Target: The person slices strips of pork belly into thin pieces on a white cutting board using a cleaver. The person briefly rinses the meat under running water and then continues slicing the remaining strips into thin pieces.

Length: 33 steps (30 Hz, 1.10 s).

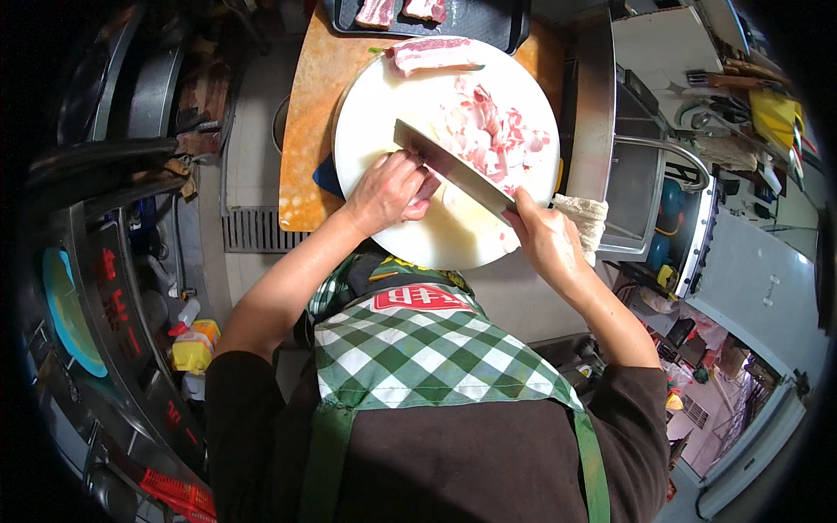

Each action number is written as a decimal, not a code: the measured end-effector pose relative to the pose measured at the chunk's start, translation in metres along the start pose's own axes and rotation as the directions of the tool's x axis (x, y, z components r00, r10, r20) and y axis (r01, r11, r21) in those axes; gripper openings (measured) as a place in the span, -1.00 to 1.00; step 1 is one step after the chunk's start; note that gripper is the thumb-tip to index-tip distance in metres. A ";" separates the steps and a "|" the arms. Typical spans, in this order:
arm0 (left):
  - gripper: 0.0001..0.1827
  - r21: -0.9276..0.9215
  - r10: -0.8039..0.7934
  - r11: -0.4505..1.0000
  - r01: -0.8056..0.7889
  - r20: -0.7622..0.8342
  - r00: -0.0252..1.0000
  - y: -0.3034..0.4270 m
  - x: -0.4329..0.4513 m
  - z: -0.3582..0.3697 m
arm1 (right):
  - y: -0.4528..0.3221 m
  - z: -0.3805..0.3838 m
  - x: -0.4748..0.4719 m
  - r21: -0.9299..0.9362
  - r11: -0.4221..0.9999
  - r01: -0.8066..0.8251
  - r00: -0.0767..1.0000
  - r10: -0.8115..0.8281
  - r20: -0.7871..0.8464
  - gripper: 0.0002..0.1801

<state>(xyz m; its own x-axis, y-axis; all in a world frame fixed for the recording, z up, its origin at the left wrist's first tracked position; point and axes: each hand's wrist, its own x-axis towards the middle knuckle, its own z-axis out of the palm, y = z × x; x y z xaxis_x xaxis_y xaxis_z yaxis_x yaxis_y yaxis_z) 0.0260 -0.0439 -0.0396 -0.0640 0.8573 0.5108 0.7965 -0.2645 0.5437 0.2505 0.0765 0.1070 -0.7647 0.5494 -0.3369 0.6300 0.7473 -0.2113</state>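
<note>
A round white cutting board (366, 98) lies before me with a heap of sliced raw meat (490, 131) on its right half. My right hand (546, 235) grips the handle of a cleaver (454, 167), whose blade slants up to the left between the heap and my left fingers. Curled fingers of my left hand (389, 189) press a piece of raw meat (427, 187) against the board, close beside the blade. That piece is partly hidden by the hand and the cleaver. Near the board's far edge rests an uncut slab of pork (435, 55).
A black tray (458, 29) with meat pieces stands beyond the board. The board sits on an orange-brown wooden surface (307, 131). A folded cloth (584, 219) lies by the board's right edge, near a metal sink (631, 189). A floor drain grate (258, 229) shows at left.
</note>
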 end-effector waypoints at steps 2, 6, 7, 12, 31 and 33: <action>-0.67 -0.022 -0.010 1.000 0.011 0.017 1.000 0.000 -0.001 0.000 | -0.007 -0.015 -0.006 -0.007 1.000 0.028 1.000 -0.028 -0.003 -0.79; -0.67 -0.051 -0.022 0.998 0.024 0.031 0.999 -0.001 0.001 0.001 | -0.031 -0.013 0.024 0.032 0.998 -0.057 0.996 0.054 0.075 -0.80; -0.67 -0.047 -0.031 0.998 0.032 0.025 0.999 0.000 0.002 0.002 | -0.034 -0.006 0.035 0.052 0.989 -0.141 0.979 0.132 0.153 -0.80; -0.64 -0.046 -0.012 0.999 0.014 0.033 0.999 0.004 0.004 0.001 | -0.030 0.067 0.126 0.294 0.948 0.123 0.991 -0.105 -0.077 -0.80; -0.66 -0.029 -0.045 0.999 0.046 0.055 0.997 0.007 -0.001 0.004 | -0.015 -0.008 0.011 0.099 0.987 -0.125 0.987 0.114 0.113 -0.81; -0.66 -0.042 -0.073 0.996 0.075 0.065 0.995 0.008 0.000 0.006 | -0.030 0.013 0.047 0.239 0.933 -0.268 0.958 0.231 0.172 -0.80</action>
<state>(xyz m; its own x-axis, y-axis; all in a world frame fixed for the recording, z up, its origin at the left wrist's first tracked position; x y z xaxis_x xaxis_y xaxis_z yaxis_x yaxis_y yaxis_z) 0.0355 -0.0433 -0.0389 -0.0824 0.9011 0.4256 0.7635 -0.2174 0.6081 0.1971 0.0751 0.0855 -0.5634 0.6347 -0.5288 0.8254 0.4607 -0.3264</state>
